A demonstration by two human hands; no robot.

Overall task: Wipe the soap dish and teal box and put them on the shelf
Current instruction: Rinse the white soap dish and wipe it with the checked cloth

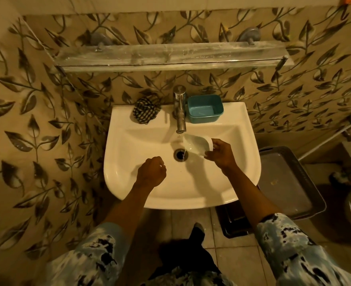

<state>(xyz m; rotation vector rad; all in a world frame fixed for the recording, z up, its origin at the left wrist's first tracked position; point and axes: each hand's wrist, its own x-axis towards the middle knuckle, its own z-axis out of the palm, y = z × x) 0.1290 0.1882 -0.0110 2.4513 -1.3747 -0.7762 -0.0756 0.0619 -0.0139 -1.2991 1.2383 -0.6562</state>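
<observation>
Head view, with every position given relative to the white sink (129, 195). Left of the sink, leaf-patterned tiles (36, 120) cover the wall. On the sink's back ledge, left of the tap, lies 1 crumpled checked cloth (146, 109). Over the left half of the basin, the left hand (151, 172) hangs loosely curled into a fist, holding nothing visible and touching nothing. Above the sink, a long glass shelf (170, 56) is mounted on the wall, carried by 2 round brackets. At the centre of the back ledge stands the chrome tap (179, 108), its spout reaching over the basin; the drain (179, 154) lies below it. Just right of the drain, the soap dish (198, 144), pale and translucent, is tilted over the basin with its open side toward the tap, and a thin stream of water falls from its lower edge. The right hand (222, 153) grips the dish's right end, fingers closed around it. On the back ledge, just right of the tap, rests the teal box (205, 109), open side up. Right of the sink, lower down, sits a dark tray (294, 182).
</observation>
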